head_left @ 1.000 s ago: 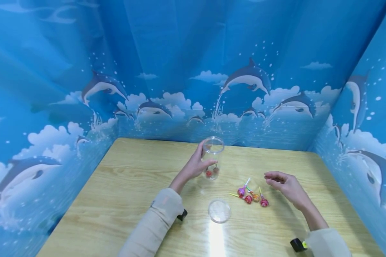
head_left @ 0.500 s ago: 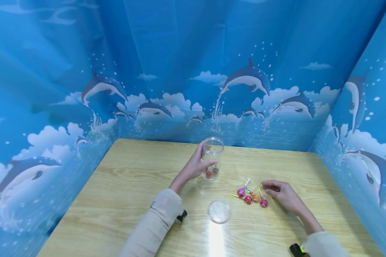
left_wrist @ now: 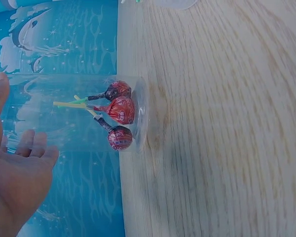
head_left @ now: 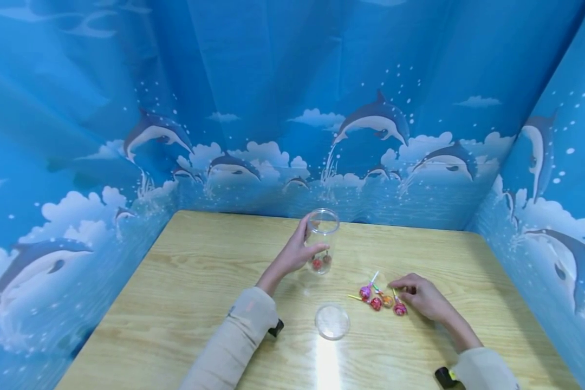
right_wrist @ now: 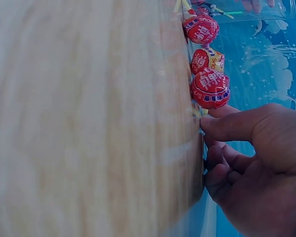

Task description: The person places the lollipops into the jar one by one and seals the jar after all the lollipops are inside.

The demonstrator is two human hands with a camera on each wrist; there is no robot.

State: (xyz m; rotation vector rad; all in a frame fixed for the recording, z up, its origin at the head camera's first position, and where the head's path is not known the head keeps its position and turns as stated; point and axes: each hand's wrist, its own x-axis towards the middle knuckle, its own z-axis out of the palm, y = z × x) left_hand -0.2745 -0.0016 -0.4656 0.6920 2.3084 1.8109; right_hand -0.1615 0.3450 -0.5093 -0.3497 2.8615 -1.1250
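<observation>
My left hand grips a clear plastic jar that stands upright and uncapped near the table's back edge. Three wrapped lollipops rest heads down at the jar's bottom, sticks pointing up. On the table to the right lies a small group of lollipops with red, purple and orange wrappers. My right hand reaches low over the rightmost one, a red lollipop, with thumb and forefinger right at its yellow stick. Seen from the right wrist, the thumb tip sits just below that lollipop's head; I cannot tell whether the fingers pinch the stick.
A round clear lid lies flat in front of the jar. Close by the right hand are the purple lollipop, an orange lollipop and another red one. A blue dolphin-print curtain borders the wooden table.
My right hand has moved left and down to the rightmost lollipop's stick, its fingertips coming in close. The left hand and the jar stay in place.
</observation>
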